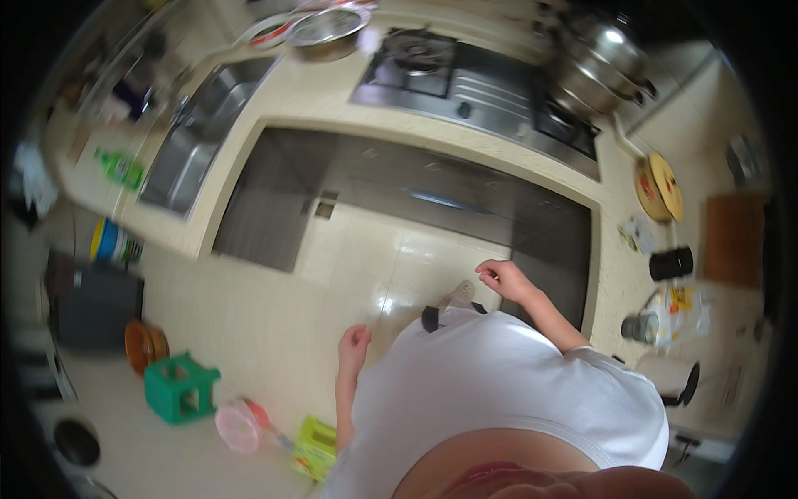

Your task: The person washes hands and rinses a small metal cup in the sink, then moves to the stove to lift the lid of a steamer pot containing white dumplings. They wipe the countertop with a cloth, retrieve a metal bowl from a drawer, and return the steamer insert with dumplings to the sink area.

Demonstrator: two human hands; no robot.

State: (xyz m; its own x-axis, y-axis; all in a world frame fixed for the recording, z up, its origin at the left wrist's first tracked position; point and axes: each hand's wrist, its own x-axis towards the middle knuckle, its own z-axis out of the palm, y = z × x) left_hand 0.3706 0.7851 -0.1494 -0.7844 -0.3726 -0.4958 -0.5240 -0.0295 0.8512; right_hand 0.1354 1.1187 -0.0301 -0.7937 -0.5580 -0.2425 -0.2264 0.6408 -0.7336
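Observation:
My left hand (354,346) hangs at my side over the pale tiled floor (349,274), with its fingers loosely curled and nothing seen in it. Out in front of my body, my right hand (508,282) is half curled, with a gap between thumb and fingers and no object in it. Nearest to that hand are the dark cabinet doors (548,249) below the right-hand counter. It touches neither them nor the countertop (595,262). One light perforated clog (464,290) shows beneath me.
Ahead are a gas hob (486,93), a stacked metal steamer (598,68) and a lidded pan (328,31). A double sink (209,131) and green bottle (121,168) are leftward. On the floor stand a green plastic stool (181,390) and pink basin (238,427). A black canister (671,263) stands right.

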